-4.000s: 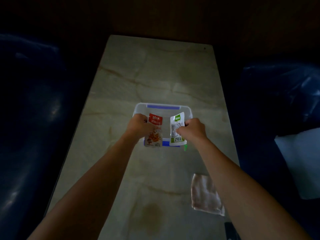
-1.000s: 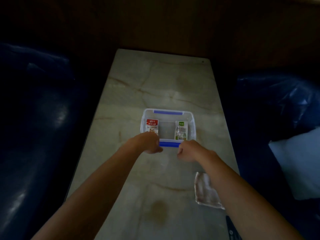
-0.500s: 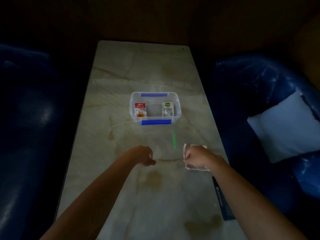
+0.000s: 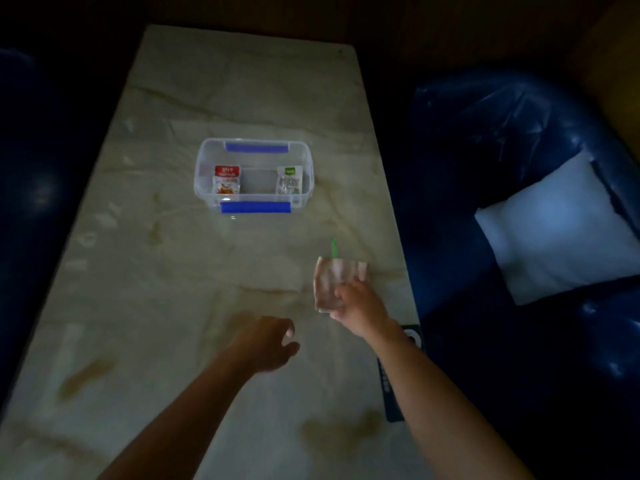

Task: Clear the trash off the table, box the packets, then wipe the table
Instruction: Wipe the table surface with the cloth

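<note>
Desk: pale, marble-patterned top, brown stains at the near end and near the left edge; dim light throughout.

Dark card: flat at the desk's right edge, partly under the right forearm; print not legible.

Left hand: over the near middle of the desk, fingers loosely curled, grip released, holding nothing. Whether it touches the desk cannot be told.

Right hand: beside the right edge of the desk, grip clenched on the near end of the cloth.

Cloth: pale, folded, near the right edge; far end spread toward the box, near end in the right hand.

Green mark: thin streak just beyond the cloth; nature unclear.

Box: clear plastic, lid off, blue clips on near and far sides; stands mid-desk, well apart from both hands.

Red packet: inside the box, left end.

Green-topped packet: inside the box, right end, apart from the red one.

Blue seat: right of the desk, glossy.

White cushion: lying on the blue seat.
</note>
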